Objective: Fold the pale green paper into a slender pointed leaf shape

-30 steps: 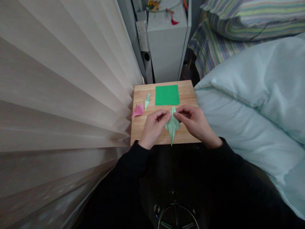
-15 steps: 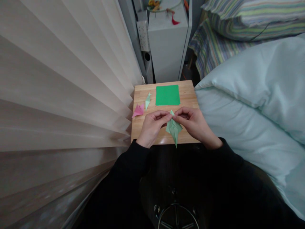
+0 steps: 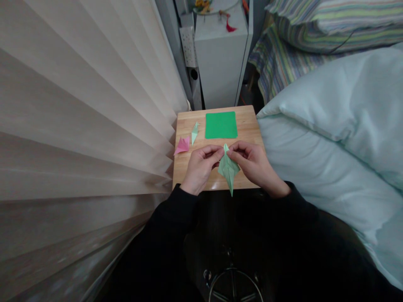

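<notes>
A folded light green origami paper (image 3: 228, 170) is held between my two hands above the front part of a small wooden table (image 3: 184, 176). Its long lower point hangs down past the table's front edge, and its narrow upper tip stands between my fingers. My left hand (image 3: 204, 165) pinches the paper's upper left side with thumb and fingers. On the other side, my right hand (image 3: 252, 161) pinches it near the same height. Parts of the fingertips behind the paper are hidden.
Bright green square paper (image 3: 221, 125) lies at the table's back. To its left are a small pale green folded piece (image 3: 194, 133) and a pink folded piece (image 3: 181, 145). A pleated curtain (image 3: 94, 105) borders the left, bedding (image 3: 330, 126) the right, a white cabinet (image 3: 220, 67) the far side.
The fingers have shifted slightly apart at the paper's upper tip, so more of that tip shows. The paper's lower point hangs marginally lower.
</notes>
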Demonstrator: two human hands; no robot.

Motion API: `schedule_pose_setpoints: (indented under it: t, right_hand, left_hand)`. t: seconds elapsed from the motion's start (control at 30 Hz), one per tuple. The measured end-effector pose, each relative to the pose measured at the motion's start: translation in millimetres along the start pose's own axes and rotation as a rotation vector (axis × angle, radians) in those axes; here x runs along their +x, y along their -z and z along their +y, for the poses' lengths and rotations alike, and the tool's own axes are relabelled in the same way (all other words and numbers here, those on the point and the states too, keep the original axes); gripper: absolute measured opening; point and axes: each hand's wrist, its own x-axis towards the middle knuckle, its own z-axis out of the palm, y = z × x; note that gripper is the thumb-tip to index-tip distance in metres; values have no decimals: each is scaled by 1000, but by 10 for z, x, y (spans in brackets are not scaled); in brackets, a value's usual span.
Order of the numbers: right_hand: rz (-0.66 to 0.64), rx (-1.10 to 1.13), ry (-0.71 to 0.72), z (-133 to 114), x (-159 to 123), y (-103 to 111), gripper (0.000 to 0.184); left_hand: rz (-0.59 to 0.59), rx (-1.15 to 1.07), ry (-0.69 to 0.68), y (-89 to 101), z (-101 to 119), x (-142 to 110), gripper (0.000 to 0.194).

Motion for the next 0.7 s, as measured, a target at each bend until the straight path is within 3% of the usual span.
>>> schedule_pose_setpoints:
  t: [0.3,0.7]
  right_hand:
    - [38,-52,9,2,-4,-17,17]
    - [51,-66,23,-23,-25,-69,18]
  left_hand:
    - [25,54,-21,3,-46,18,23]
    - [58,214,-195,-43,-58,-2,14]
